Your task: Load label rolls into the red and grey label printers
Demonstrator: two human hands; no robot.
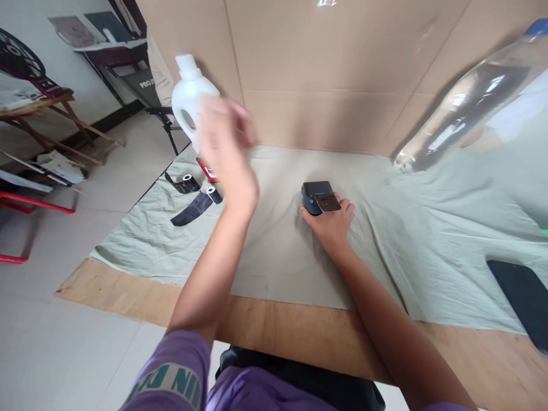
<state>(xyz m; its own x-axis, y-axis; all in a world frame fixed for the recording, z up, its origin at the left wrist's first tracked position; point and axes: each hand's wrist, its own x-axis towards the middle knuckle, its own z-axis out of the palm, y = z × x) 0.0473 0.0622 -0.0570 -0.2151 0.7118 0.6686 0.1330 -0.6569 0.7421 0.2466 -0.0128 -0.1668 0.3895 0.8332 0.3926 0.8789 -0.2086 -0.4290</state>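
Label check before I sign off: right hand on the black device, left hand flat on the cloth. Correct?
Not quite. The left hand is not flat on the cloth: it is raised in the air, blurred, in front of the white bottle. The right hand is on the black device, as you said. The head view shows it.

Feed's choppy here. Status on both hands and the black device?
Left hand raised, blurred, by white bottle. Right hand on black device, on cloth. Paper rolls lie left.
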